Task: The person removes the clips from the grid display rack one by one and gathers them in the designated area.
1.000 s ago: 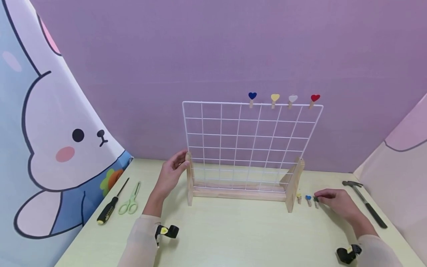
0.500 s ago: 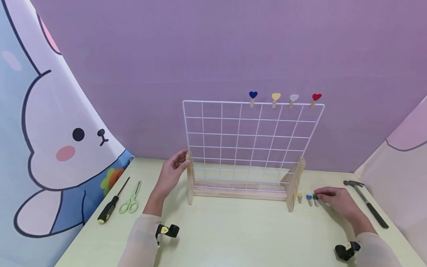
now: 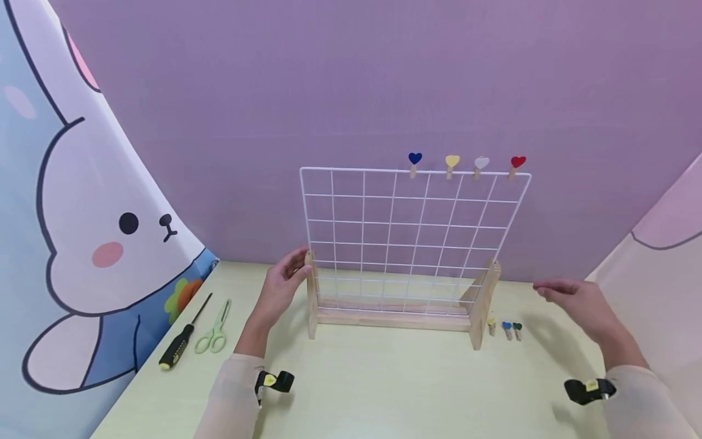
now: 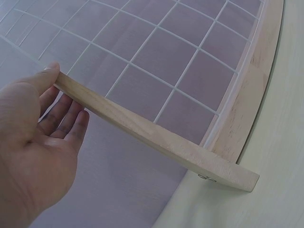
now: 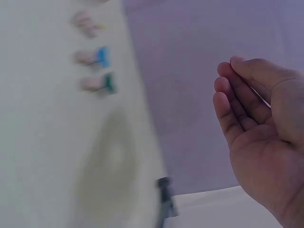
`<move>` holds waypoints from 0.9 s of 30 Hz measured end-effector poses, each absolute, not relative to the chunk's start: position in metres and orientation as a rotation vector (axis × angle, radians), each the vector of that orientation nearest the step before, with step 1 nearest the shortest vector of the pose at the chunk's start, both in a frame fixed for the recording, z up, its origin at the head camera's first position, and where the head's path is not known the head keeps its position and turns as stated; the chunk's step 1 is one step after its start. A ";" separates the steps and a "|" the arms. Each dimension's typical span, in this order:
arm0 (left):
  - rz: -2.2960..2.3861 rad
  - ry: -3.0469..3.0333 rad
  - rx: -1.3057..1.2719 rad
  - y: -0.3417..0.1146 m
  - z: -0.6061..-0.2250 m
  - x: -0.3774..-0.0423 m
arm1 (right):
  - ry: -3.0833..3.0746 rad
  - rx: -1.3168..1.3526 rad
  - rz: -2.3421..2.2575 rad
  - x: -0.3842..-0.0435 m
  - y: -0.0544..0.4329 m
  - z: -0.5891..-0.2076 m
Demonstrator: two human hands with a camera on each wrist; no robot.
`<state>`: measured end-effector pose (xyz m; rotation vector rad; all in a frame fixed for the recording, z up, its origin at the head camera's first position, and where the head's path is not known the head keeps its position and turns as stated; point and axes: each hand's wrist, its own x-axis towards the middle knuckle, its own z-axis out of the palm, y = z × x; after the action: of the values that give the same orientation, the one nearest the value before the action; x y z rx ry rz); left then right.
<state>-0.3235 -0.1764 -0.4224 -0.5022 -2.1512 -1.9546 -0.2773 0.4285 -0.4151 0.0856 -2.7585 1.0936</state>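
A white wire grid rack on a wooden stand [image 3: 395, 319] stands upright on the table. My left hand [image 3: 278, 289] pinches the top of its left wooden side piece [image 4: 142, 130], thumb on one face and fingers on the other. My right hand [image 3: 581, 305] is raised to the right of the rack, thumb tip against the forefinger, holding nothing. Below it on the table lie three heart clothespins: yellow [image 3: 492, 327], blue [image 3: 507, 330] and green [image 3: 518, 330]. Navy [image 3: 415, 158], yellow [image 3: 452, 161], white [image 3: 481, 163] and red [image 3: 518, 162] heart clothespins grip the grid's top wire.
A screwdriver [image 3: 178, 346] and light green scissors [image 3: 214, 335] lie at the table's left. A printed rabbit cloth hangs on that side and a purple backdrop stands behind. In the right wrist view the hammer [image 5: 165, 199] shows near the table's back edge.
The green clothespin has shifted left beside the blue one and been let go. My right hand has lifted away from it, up and to the right. The left hand has stayed put.
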 end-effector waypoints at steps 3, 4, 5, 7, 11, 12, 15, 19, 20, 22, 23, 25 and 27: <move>-1.956 -2.150 -0.503 -0.177 -0.423 -0.324 | -2.766 0.087 1.088 -0.275 0.427 -0.389; -1.958 -2.149 -0.504 -0.177 -0.423 -0.324 | -2.773 0.081 1.090 -0.274 0.426 -0.381; -1.958 -2.150 -0.505 -0.177 -0.423 -0.324 | -2.780 0.076 1.089 -0.273 0.425 -0.373; -1.956 -2.151 -0.505 -0.177 -0.423 -0.324 | -2.791 0.073 1.089 -0.272 0.421 -0.357; -1.958 -2.144 -0.509 -0.177 -0.424 -0.324 | -2.801 0.059 1.122 -0.269 0.411 -0.329; -1.959 -2.143 -0.515 -0.177 -0.424 -0.324 | -2.803 0.057 1.134 -0.269 0.408 -0.323; -1.961 -2.146 -0.526 -0.177 -0.424 -0.324 | -2.799 0.064 1.151 -0.267 0.402 -0.306; -1.956 -2.145 -0.525 -0.178 -0.423 -0.322 | -2.757 0.088 1.115 -0.264 0.395 -0.285; -1.953 -2.144 -0.523 -0.178 -0.422 -0.321 | -2.740 0.095 1.097 -0.264 0.393 -0.281; -1.947 -2.140 -0.518 -0.178 -0.422 -0.321 | -2.708 0.100 1.070 -0.264 0.390 -0.272; -1.945 -2.139 -0.516 -0.179 -0.422 -0.321 | -2.693 0.103 1.063 -0.264 0.389 -0.267; -1.946 -2.137 -0.515 -0.179 -0.423 -0.322 | -2.659 0.109 1.058 -0.263 0.388 -0.259; -1.952 -2.137 -0.512 -0.178 -0.424 -0.323 | -2.618 0.122 1.073 -0.261 0.386 -0.250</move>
<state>-0.3233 -0.1782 -0.4243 -0.5123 -2.1370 -1.9516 -0.2609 0.3862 -0.2499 0.1222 -2.6180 1.0732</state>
